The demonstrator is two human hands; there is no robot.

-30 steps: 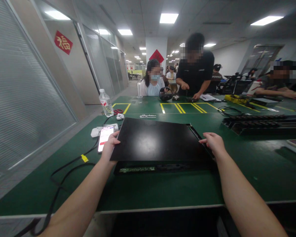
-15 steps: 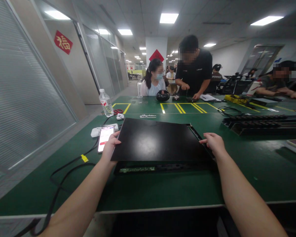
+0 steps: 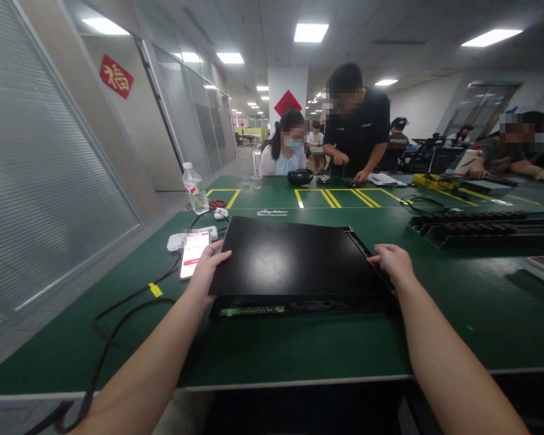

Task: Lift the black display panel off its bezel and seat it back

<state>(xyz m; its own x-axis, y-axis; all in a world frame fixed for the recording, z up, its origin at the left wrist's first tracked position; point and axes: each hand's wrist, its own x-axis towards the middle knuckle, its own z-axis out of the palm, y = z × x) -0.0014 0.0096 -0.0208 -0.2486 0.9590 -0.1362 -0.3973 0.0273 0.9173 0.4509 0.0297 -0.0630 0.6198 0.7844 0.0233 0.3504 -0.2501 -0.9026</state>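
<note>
A flat, dark screen panel (image 3: 290, 257) lies over a black frame (image 3: 335, 306), its near edge raised above it. A green circuit board strip (image 3: 252, 311) shows in the frame below that edge. My left hand (image 3: 208, 266) grips the panel's left side, thumb on top and the other fingers partly hidden. On the right, my right hand (image 3: 392, 264) is closed, its fingertips pinching the panel's right edge. Along that side a strip of the frame is uncovered. The panel hides most of what lies beneath.
Left of the panel are a lit phone (image 3: 194, 257), a white device (image 3: 174, 243), black cables (image 3: 113, 314) and a water bottle (image 3: 194, 188). Long black parts (image 3: 480, 226) lie at right on the green table (image 3: 299, 356). Two people (image 3: 358, 127) are across it.
My left hand and the panel's left edge have shifted slightly right, with the thumb farther over the surface. My right hand stays nearly still. The seated person opposite has turned their head.
</note>
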